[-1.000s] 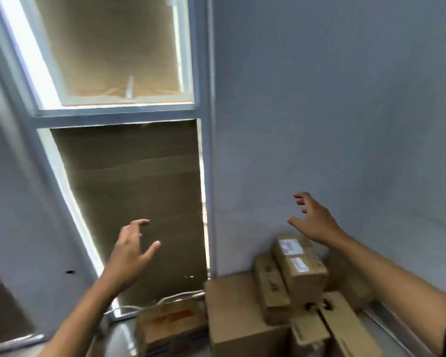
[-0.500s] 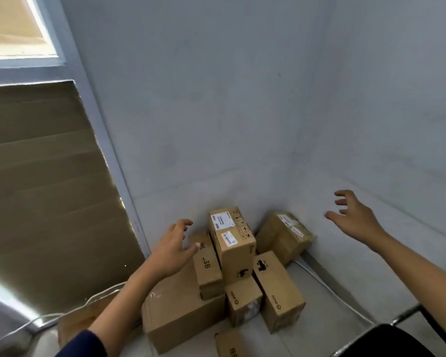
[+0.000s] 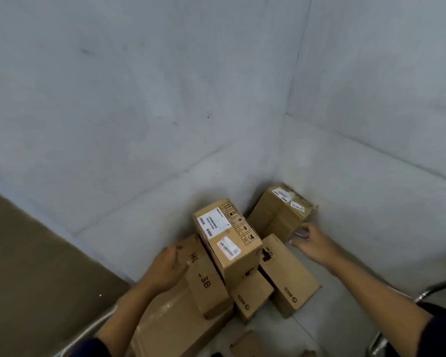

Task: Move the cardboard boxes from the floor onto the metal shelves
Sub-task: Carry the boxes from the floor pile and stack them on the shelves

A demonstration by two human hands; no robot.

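Both hands dropped to floor-corner pile: left hand [image 3: 166, 270] touching marked box [image 3: 204, 282], right hand [image 3: 316, 244] nearing labelled box [image 3: 227, 238]; fingers wide, nothing lifted.

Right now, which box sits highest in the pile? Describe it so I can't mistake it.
Look into the corner of the grey walls, at the pile of cardboard boxes. The labelled box rides tilted on top, between the hands. It alone shows two white labels beside a column of printed handling symbols.

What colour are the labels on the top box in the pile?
White with dark print, on the plain brown top box; the labels show best in the head view.
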